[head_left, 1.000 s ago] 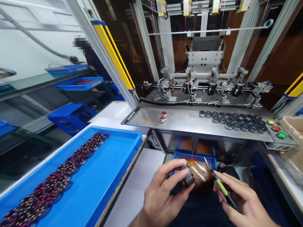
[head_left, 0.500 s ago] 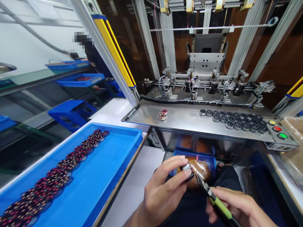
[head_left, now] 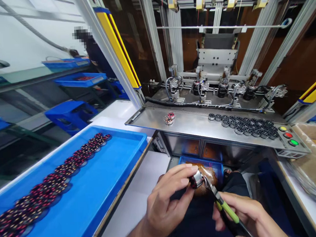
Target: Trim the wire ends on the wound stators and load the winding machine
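Note:
Between its fingers and thumb, my left hand point(head_left: 170, 199) grips a small motor stator point(head_left: 196, 180) with a silvery rim, held up over my lap. My right hand point(head_left: 247, 212) is closed around cutting pliers point(head_left: 226, 208) with green and black handles. The jaws of the pliers touch or nearly touch the stator's right side; whether a wire lies between them is too small to tell. Below the hands is a blue bin point(head_left: 219, 168) holding a brown, shiny bundle. Two wound stators point(head_left: 169, 120) with red and copper windings rest on the metal ledge point(head_left: 190, 125).
A large blue tray point(head_left: 105, 178) at left holds rows of wound stators point(head_left: 62, 173). Several black cores point(head_left: 249, 124) stand on the ledge at right, beside a button panel point(head_left: 291, 139). Behind is a winding machine point(head_left: 218, 58) between yellow guards. Another person point(head_left: 97, 54) is at far left.
My left hand has turned the stator, so more of its silvery rim now shows. The pliers stay close to it, and the view has shifted slightly.

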A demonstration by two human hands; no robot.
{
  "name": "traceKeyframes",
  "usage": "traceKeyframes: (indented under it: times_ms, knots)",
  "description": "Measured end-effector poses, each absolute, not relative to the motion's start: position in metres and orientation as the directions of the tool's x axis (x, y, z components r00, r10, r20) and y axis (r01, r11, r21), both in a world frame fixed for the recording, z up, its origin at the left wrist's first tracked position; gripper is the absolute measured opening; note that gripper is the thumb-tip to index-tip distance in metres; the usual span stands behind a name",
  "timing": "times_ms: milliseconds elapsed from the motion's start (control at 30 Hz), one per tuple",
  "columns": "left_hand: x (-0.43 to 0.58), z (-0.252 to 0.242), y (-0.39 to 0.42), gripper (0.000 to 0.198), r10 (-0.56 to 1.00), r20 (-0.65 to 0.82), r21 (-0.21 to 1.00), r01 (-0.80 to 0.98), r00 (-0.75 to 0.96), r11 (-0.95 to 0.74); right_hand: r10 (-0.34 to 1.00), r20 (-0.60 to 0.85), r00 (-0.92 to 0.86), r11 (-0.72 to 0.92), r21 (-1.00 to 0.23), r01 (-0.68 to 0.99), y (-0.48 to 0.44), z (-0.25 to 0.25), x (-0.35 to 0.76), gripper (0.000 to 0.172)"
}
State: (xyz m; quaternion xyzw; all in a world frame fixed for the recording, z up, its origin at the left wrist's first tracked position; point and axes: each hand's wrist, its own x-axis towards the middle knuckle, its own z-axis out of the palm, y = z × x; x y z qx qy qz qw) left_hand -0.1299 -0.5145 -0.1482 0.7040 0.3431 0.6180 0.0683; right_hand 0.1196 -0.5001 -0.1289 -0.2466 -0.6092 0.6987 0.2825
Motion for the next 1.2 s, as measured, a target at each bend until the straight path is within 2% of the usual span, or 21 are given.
traceKeyframes:
  times_ms: [233,433,733,900,1067,1133,1200]
  knots:
    - [-0.128,-0.149,-0.515,0.074,0.594,0.805,0.557,0.331,0.011,-0.761,0.691,-0.081,-0.718,-0.168,-0.984,-0.051,-0.501,-0.131,0.12,0.06]
    - [-0.127,-0.15,-0.517,0.076,0.633,0.774,0.606,0.305,-0.013,-0.735,0.695,-0.094,-0.713,-0.185,-0.982,-0.05,-0.501,-0.132,0.118,0.056]
    - [-0.126,-0.151,-0.52,0.069,0.676,0.735,0.65,0.332,-0.047,-0.683,0.701,-0.08,-0.709,-0.189,-0.979,-0.077,-0.503,-0.134,0.119,0.053]
    - [-0.126,-0.148,-0.52,0.068,0.673,0.739,0.64,0.352,-0.039,-0.683,0.728,-0.02,-0.685,-0.109,-0.99,-0.086,-0.5,-0.137,0.114,0.052]
    - [-0.125,-0.15,-0.517,0.068,0.644,0.765,0.592,0.419,-0.022,-0.689,0.776,0.038,-0.629,0.084,-0.995,0.044,-0.496,-0.141,0.107,0.05]
    - [-0.125,-0.154,-0.516,0.069,0.636,0.771,0.585,0.437,-0.037,-0.684,0.803,-0.015,-0.595,0.064,-0.992,0.111,-0.497,-0.143,0.109,0.051]
    - [-0.125,-0.156,-0.515,0.068,0.668,0.737,0.654,0.365,-0.105,-0.663,0.827,-0.071,-0.557,0.009,-0.99,0.14,-0.497,-0.146,0.113,0.053]
